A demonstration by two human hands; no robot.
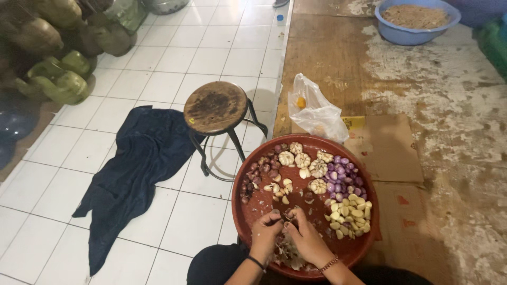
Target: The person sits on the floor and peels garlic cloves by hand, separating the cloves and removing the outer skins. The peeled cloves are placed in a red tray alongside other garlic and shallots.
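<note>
Item: garlic clove [288,215], small, light, papery-skinned (slippery once bared). I am seeing left hand [265,232] and right hand [304,237] fingertips pinching it together over the red tray [253,203]; I'd be gripping its ends.

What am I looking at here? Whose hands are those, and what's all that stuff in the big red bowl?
A camera sits on a person's head and looks down, so you see their own two hands. The left hand and right hand meet over a round red tray and pinch something small, too small to tell. On the tray lie whole garlic bulbs, peeled garlic cloves, purple peeled shallots and brown unpeeled shallots. Beside it stand a wooden stool, a dark cloth and a plastic bag.
</note>
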